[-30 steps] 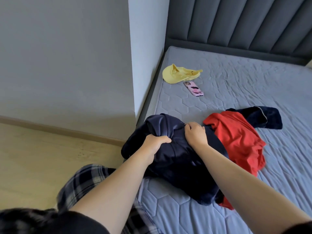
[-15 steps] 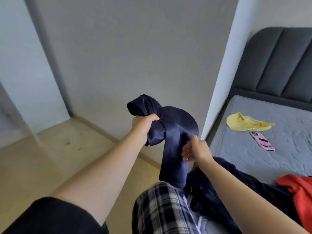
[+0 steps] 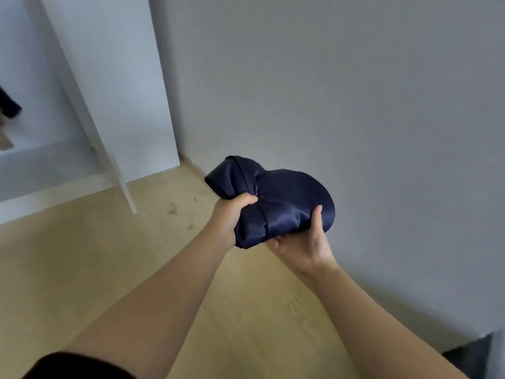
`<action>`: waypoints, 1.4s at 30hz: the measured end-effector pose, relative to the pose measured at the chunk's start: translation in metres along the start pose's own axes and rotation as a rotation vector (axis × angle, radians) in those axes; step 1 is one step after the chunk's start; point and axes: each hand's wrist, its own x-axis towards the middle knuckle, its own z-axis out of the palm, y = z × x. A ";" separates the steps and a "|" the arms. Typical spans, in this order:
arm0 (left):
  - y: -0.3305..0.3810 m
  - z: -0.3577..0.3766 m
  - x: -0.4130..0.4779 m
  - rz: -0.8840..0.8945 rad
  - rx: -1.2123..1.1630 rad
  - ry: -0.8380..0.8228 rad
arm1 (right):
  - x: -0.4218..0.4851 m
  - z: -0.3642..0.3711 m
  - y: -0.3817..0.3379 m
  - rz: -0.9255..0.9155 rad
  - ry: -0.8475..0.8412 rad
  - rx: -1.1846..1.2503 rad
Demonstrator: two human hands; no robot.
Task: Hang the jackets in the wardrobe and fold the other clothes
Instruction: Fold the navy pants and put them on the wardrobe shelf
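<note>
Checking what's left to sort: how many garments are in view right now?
2. A navy garment, bunched, is gripped by the left hand and cupped from below by the right hand. A dark piece shows at the left edge, mostly cut off. Others may be out of frame.

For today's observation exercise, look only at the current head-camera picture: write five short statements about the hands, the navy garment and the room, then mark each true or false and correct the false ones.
1. Both hands hold the navy garment. True.
2. The garment is spread flat on the wooden floor. False: it is bunched up and held in the air.
3. The left hand grips the bunched fabric from the left side. True.
4. The right hand hangs idle, apart from the garment. False: it holds the bundle from below, with the thumb up its side.
5. A white wardrobe panel stands to the left. True.
</note>
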 end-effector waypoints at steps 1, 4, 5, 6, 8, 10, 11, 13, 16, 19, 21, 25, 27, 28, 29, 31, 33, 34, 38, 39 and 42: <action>-0.001 -0.008 0.018 -0.018 -0.015 -0.024 | 0.024 0.001 0.000 -0.034 -0.041 0.018; 0.004 -0.026 0.058 -0.099 -0.051 -0.048 | 0.077 0.008 -0.004 -0.079 -0.055 0.016; 0.009 -0.032 0.066 -0.131 -0.071 -0.053 | 0.088 0.015 -0.005 -0.057 -0.059 0.020; 0.017 -0.038 0.070 -0.167 -0.099 -0.058 | 0.096 0.025 -0.006 -0.034 -0.069 0.024; 0.042 -0.047 0.071 -0.231 -0.158 -0.061 | 0.103 0.052 -0.008 0.003 -0.082 0.032; 0.080 -0.053 0.065 -0.261 -0.187 -0.071 | 0.104 0.094 -0.015 0.018 -0.079 0.026; 0.104 -0.056 0.060 -0.270 -0.188 -0.079 | 0.104 0.120 -0.020 0.021 -0.068 0.013; 0.157 -0.061 0.047 -0.294 -0.207 -0.091 | 0.106 0.178 -0.031 0.013 -0.056 -0.034; 0.245 -0.074 0.020 -0.271 -0.301 -0.071 | 0.105 0.279 -0.046 0.020 -0.046 -0.177; 0.331 -0.091 -0.014 -0.213 -0.356 -0.039 | 0.097 0.380 -0.048 0.049 -0.087 -0.240; 0.384 -0.108 -0.036 -0.193 -0.367 -0.037 | 0.093 0.439 -0.043 0.062 -0.113 -0.226; 0.478 -0.158 -0.077 -0.135 -0.341 -0.016 | 0.097 0.546 -0.018 0.103 -0.193 -0.241; 0.501 -0.176 -0.088 -0.113 -0.357 0.000 | 0.103 0.575 -0.004 0.121 -0.244 -0.238; 0.513 -0.189 -0.093 -0.093 -0.355 0.015 | 0.107 0.592 0.005 0.137 -0.268 -0.236; 0.524 -0.202 -0.097 -0.071 -0.354 0.042 | 0.111 0.606 0.014 0.158 -0.292 -0.237; 0.544 -0.229 -0.101 -0.038 -0.334 0.107 | 0.122 0.634 0.033 0.188 -0.380 -0.246; 0.563 -0.255 -0.100 -0.004 -0.329 0.167 | 0.137 0.658 0.050 0.206 -0.463 -0.263; 0.572 -0.267 -0.099 0.013 -0.338 0.194 | 0.148 0.670 0.059 0.215 -0.496 -0.261; 0.608 -0.313 -0.083 0.063 -0.343 0.291 | 0.196 0.713 0.097 0.278 -0.579 -0.236; 0.619 -0.328 -0.076 0.068 -0.322 0.328 | 0.211 0.724 0.106 0.285 -0.609 -0.233; 0.665 -0.375 -0.050 0.067 -0.219 0.450 | 0.269 0.765 0.123 0.268 -0.684 -0.219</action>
